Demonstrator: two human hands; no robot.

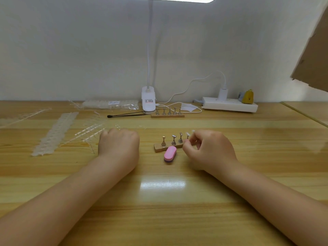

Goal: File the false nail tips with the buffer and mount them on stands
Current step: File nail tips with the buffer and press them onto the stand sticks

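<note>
A wooden base (158, 147) with several small metal stands (173, 139) lies at the table's middle. One stand near its right end carries a clear nail tip (187, 134). My right hand (209, 148) is at the base's right end, its fingertips curled around the last stand and a clear tip (193, 131). A pink buffer block (170, 153) lies flat just in front of the base. My left hand (119, 144) rests on the table to the left, fingers curled under; what they hold is hidden.
A second wooden base with stands (167, 115) sits farther back beside a white clip lamp (148, 100). Strips of clear nail tips (56, 132) and loose plastic sprues lie left. A black brush (124, 114), power strip (230, 104) and cable are along the wall.
</note>
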